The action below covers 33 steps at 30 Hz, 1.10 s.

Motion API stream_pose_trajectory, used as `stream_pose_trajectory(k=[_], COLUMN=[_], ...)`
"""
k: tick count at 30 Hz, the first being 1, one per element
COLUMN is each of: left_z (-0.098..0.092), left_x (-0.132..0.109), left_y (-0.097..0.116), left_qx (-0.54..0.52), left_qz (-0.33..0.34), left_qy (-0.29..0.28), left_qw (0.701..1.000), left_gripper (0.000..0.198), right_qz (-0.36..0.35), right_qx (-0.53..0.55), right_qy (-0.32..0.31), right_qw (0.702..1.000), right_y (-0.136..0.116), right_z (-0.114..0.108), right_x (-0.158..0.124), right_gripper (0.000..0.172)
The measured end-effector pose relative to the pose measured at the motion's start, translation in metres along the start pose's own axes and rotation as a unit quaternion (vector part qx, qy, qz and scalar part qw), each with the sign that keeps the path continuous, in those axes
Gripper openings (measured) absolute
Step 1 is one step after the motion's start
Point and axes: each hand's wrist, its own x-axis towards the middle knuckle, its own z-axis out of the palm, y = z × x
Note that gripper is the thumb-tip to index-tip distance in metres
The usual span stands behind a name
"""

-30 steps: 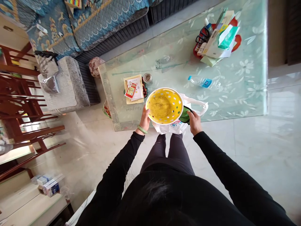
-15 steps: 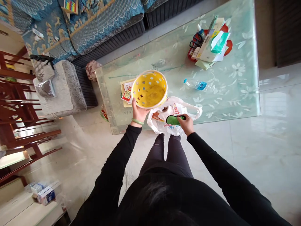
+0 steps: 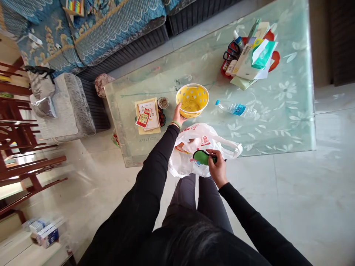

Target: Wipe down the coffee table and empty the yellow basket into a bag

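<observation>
My left hand [image 3: 179, 115] grips the near left rim of a yellow plastic basket [image 3: 192, 99] with square holes and a white rim. The basket is tilted slightly toward me over the glass table; I cannot tell whether its base touches the top. In my right hand [image 3: 217, 166] is a green oval item with a black edge [image 3: 201, 157], pinched between thumb and fingers; its exact kind is unclear. Below and behind it, a white plastic bag [image 3: 181, 166] with red print gapes at the table's near edge, with packets partly visible inside.
A water bottle [image 3: 235, 108] lies on the glass table [image 3: 294, 125]. Farther right stands a red container [image 3: 224, 70] packed with scissors, bottles and papers. To the left are papers [image 3: 151, 127], a red-and-white packet [image 3: 143, 118] and a glass jar [image 3: 163, 102]. A sofa [image 3: 119, 33] stands behind.
The basket has moved away from me and rightward, uncovering the jar beside the papers. My right hand with the green item has come slightly nearer my body.
</observation>
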Motion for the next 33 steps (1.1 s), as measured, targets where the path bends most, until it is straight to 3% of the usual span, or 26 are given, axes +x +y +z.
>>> stream_pose_trajectory(k=[8, 12, 15, 19, 23, 26, 28, 30, 33], left_z=[-0.005, -0.011, -0.023, -0.059, -0.113, -0.144, -0.151, -0.146, -0.121], left_x=[0.033, 0.035, 0.022, -0.032, -0.128, -0.205, -0.246, -0.273, -0.286], left_y=[-0.005, -0.002, 0.004, 0.018, 0.023, 0.007, -0.011, -0.031, -0.052], left_qx=[-0.010, 0.001, 0.061, 0.118, 0.216, 0.235, 0.244, 0.243, 0.230], left_qz=[-0.042, -0.029, -0.026, -0.025, 0.032, 0.034, 0.014, -0.005, -0.020], left_qy=[0.054, 0.046, 0.024, 0.038, 0.087, 0.147, 0.174, 0.169, 0.124], left_qw=[0.998, 0.999, 0.998, 0.992, 0.972, 0.960, 0.954, 0.955, 0.965], left_gripper=[0.066, 0.060, 0.060, 0.058, 0.052, 0.054, 0.048, 0.040, 0.035], right_qz=[-0.119, -0.090, -0.056, -0.038, 0.011, 0.069, 0.119, 0.145, 0.130], right_qx=[-0.075, -0.094, -0.081, -0.052, -0.053, -0.046, -0.029, -0.024, -0.026], right_qy=[0.028, 0.048, 0.049, 0.069, 0.118, 0.133, 0.105, 0.061, -0.008], right_qw=[0.990, 0.990, 0.994, 0.996, 0.992, 0.988, 0.987, 0.987, 0.991], right_y=[-0.022, -0.030, -0.036, -0.044, -0.049, -0.048, -0.048, -0.049, -0.056], right_z=[-0.012, -0.018, -0.023, -0.036, -0.054, -0.063, -0.062, -0.054, -0.033], right_x=[-0.003, -0.006, -0.009, -0.014, -0.011, 0.000, 0.006, 0.008, -0.001], right_gripper=[0.015, 0.026, 0.037, 0.068, 0.096, 0.096, 0.081, 0.063, 0.053])
